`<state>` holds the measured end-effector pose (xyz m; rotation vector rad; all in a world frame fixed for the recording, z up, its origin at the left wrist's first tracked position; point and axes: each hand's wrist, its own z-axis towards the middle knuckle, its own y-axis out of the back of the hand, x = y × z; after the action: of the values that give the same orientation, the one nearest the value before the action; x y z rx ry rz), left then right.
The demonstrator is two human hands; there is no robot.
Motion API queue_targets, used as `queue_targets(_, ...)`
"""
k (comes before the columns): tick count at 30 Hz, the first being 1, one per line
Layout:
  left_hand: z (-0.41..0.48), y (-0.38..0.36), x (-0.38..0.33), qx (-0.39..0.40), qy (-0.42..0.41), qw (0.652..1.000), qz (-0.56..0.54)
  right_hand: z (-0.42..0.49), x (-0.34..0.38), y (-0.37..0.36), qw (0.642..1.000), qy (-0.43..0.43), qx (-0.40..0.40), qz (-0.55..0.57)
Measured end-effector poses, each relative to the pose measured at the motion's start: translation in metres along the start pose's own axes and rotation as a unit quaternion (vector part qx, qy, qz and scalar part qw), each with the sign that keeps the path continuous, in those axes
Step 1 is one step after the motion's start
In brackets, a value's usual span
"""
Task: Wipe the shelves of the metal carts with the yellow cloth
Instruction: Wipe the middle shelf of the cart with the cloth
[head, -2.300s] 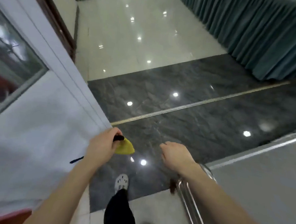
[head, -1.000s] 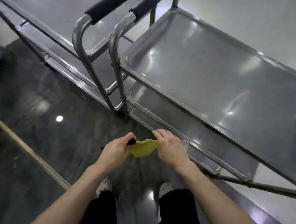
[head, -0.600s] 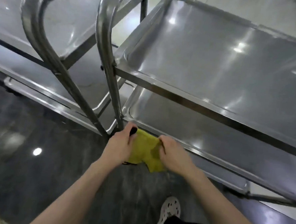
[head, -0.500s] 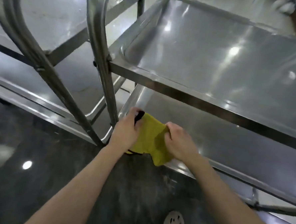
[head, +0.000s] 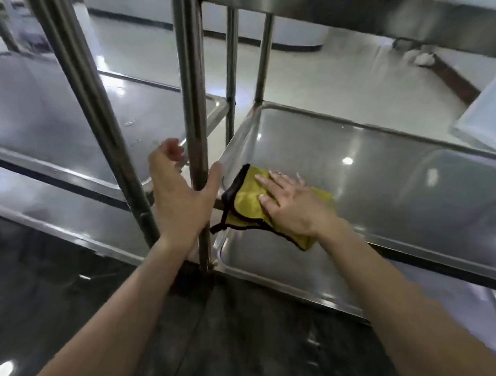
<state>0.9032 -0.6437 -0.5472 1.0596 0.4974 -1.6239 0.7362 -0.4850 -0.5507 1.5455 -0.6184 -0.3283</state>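
Presently: yellow cloth pressed flat under straight fingers of the right hand, at the near corner of the middle shelf; left hand spread open about a post, nothing held. Wiping judged barely begun; other shelves remaining.

Bare forearms, bare left hand, right hand

Yellow cloth, flat on cart shelf

The carts' shelves and posts are smooth, glossy metal, the cloth is matt, nubby yellow fabric with black edging, and the floor is polished dark stone.
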Motion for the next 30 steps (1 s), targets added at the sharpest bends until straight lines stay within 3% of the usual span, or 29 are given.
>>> queue_targets(6, 0.074, -0.013, -0.029, 0.118, 0.151, 0.970, -0.149, 0.000, 0.025, -0.006, 0.997, -0.079, 0.012, 0.025)
queue_targets(8, 0.080, -0.017, -0.030, 0.132, 0.175, 0.964, -0.148, 0.000, 0.026, -0.011, 0.997, -0.079, 0.004, 0.023)
queue_targets(14, 0.066, -0.027, -0.023, 0.093, 0.148, 0.974, -0.146, 0.000, 0.023, -0.012, 0.997, -0.070, 0.017, 0.029)
queue_targets(21, 0.065, -0.031, -0.019, 0.074, 0.115, 0.979, -0.152, 0.121, -0.025, 0.014, 0.991, -0.130, -0.004, -0.011)
queue_targets(28, 0.064, -0.026, -0.023, 0.084, 0.134, 0.977, -0.145, 0.017, 0.029, -0.011, 0.998, -0.049, 0.033, 0.033)
queue_targets(30, 0.065, -0.027, -0.021, 0.083, 0.139, 0.976, -0.146, 0.027, 0.024, -0.010, 0.998, -0.039, 0.023, 0.031)
